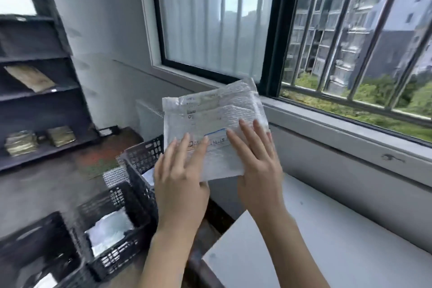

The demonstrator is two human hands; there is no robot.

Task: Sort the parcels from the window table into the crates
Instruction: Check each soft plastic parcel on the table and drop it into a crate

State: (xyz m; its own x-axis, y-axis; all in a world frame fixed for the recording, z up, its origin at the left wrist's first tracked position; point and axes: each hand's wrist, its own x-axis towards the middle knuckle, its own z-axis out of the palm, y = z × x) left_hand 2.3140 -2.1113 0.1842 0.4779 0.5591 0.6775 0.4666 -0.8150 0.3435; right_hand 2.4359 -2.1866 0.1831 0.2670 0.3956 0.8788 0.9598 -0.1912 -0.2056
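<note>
Below, black crates [112, 236] with white parcels [107, 234] inside.

Label text on the parcel [210, 121] too blurred to read. Both thumbs hidden behind it. Crates [112, 229] at lower left motion-blurred, nearest one cut off by frame edge, contents unclear. Shelf [35, 91] cut off at left, its bundles too blurred to ID.

Left hand [181, 179], right hand [258, 161] raised, gripping.
</note>
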